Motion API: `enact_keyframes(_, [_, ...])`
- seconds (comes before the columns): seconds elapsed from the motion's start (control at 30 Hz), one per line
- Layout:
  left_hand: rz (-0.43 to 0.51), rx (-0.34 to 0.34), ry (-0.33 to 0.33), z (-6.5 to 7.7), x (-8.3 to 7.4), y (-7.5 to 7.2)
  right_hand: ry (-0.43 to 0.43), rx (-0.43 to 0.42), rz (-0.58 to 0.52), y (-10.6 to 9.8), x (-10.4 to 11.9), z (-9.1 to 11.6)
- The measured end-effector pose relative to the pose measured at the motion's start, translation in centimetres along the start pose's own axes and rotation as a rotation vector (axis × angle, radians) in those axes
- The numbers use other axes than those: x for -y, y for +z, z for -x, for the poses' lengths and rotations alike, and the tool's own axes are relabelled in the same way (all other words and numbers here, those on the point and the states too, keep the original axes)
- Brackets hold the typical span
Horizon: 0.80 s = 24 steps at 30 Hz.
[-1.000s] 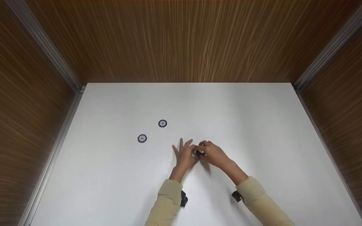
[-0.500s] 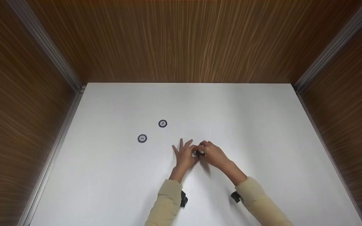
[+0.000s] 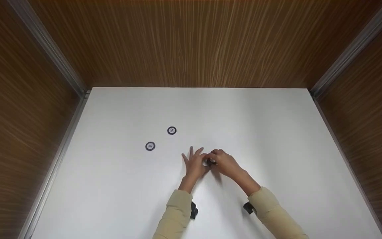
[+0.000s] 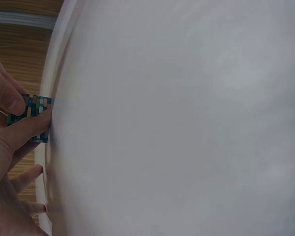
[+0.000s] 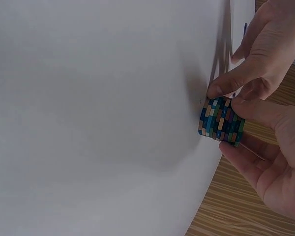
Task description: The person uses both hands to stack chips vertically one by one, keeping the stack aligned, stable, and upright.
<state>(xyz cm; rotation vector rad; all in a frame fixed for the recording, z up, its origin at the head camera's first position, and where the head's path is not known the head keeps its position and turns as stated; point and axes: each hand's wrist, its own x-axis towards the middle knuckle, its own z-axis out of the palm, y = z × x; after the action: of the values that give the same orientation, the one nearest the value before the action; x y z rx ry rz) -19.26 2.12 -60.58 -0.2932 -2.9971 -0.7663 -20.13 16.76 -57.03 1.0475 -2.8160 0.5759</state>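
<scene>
A short stack of poker chips [image 5: 221,120] with multicoloured edges in blue, green and tan stands on the white tabletop, between both hands. Low on the stack, near the table, the left hand [image 3: 196,164] pinches it with thumb and index finger, its other fingers spread out on the surface. The right hand [image 3: 225,163] holds the upper part of the stack between thumb and fingers. From the head view the fingers cover most of the stack, and only a dark bit of the top shows. In the left wrist view, fingers hide part of its side.
Two loose dark-rimmed poker chips lie flat left of the hands, one farther back [image 3: 171,130] and one nearer [image 3: 150,146]. Wood-grain panels [image 3: 197,43] wall the white table [image 3: 277,132] at the back and both sides.
Both hands keep almost the same place around the stack. The right fingers shift slightly at its top. The two loose chips have not moved.
</scene>
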Motion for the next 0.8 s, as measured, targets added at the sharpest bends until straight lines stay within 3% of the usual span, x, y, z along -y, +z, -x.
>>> enact_keyframes(0.3, [0.012, 0.035, -0.027, -0.13, -0.21, -0.05, 0.049, 0.017, 0.003, 0.25, -0.1, 0.14])
enact_keyframes(0.63, [0.021, 0.033, -0.019, -0.15, -0.11, 0.04, -0.018, -0.006, 0.045, 0.25, -0.36, 0.07])
enact_keyframes(0.8, [0.032, 0.049, -0.02, -0.12, -0.1, -0.07, 0.036, 0.034, 0.017, 0.29, -0.34, -0.03])
